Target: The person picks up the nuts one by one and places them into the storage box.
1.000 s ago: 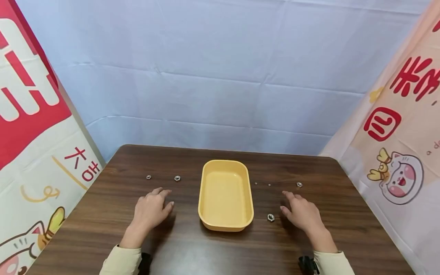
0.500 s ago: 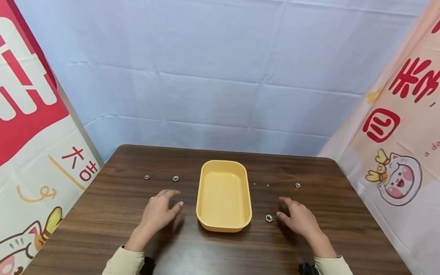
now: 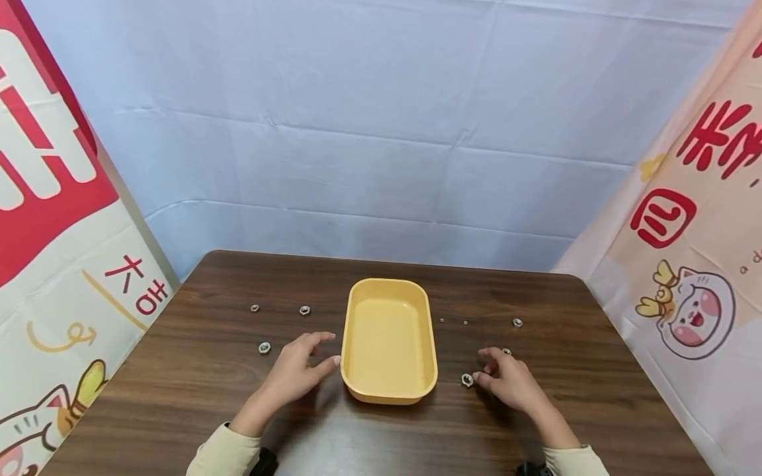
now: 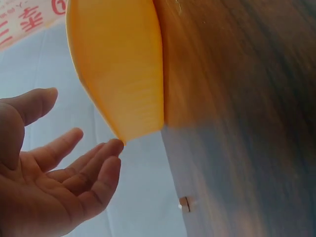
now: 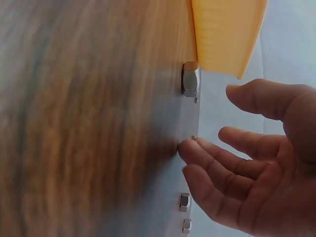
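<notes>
A yellow rectangular tray (image 3: 389, 399) stands mid-table. My left hand (image 3: 292, 370) is just left of it, fingers loosely spread, thumb tip close to the rim; whether they touch I cannot tell. Nothing is in that hand (image 4: 59, 182). To the tray's right, my right hand (image 3: 510, 382) hovers low with bent, relaxed fingers and nothing held. Its thumb is beside a large hex nut (image 3: 467, 380), seen on edge as a nut (image 5: 190, 80) in the right wrist view. Another nut (image 3: 506, 352) shows just behind its fingers. Left of my left hand lies a nut (image 3: 264, 348).
Farther back on the left lie two nuts, a smaller one (image 3: 254, 308) and a larger one (image 3: 305, 310). Right of the tray are two tiny nuts (image 3: 442, 320) and a medium nut (image 3: 518, 322). A pale cloth (image 3: 381, 178) hangs behind the brown table (image 3: 357, 436).
My left hand has moved right toward the tray, uncovering a nut on its left. The right hand has shifted slightly left and its fingers have bent more; a nut now shows behind them.
</notes>
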A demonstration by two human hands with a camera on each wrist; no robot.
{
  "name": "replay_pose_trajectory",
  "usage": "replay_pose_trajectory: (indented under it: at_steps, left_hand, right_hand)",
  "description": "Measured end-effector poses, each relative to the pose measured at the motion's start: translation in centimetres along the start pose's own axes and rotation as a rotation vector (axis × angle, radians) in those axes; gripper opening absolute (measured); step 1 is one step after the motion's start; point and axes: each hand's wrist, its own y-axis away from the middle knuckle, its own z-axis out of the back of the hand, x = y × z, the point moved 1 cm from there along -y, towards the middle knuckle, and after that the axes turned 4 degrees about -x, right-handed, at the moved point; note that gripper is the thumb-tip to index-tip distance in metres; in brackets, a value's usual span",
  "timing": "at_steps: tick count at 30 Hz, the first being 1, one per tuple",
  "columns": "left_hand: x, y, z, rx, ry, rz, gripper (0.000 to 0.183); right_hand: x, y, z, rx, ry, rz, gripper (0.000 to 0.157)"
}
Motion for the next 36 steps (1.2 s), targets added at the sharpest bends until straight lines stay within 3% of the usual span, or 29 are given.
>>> replay_pose_trajectory:
  at_steps: [11,20,31,36]
  left_hand:
    - [-0.5,-0.6,-0.7,0.051,0.05,0.007,0.036]
    - [-0.7,-1.3,-0.9,0.049,0.059,0.069,0.036]
    - [-0.6,-1.9,-0.9,0.102,0.127,0.158,0.035]
    - [-0.6,-2.2,-1.2,0.119,0.184,0.146,0.037]
  right_hand:
    - [0.0,-0.5,-0.6,0.052,-0.099,-0.05,0.047]
    - [-0.2,-0.2,-1.3,0.125,-0.419,-0.215,0.048]
    - [0.2,-0.2,-1.8,0.129,-0.483,-0.273,0.043]
    - [0.2,-0.3,-1.9,0.135,-0.509,-0.282,0.043]
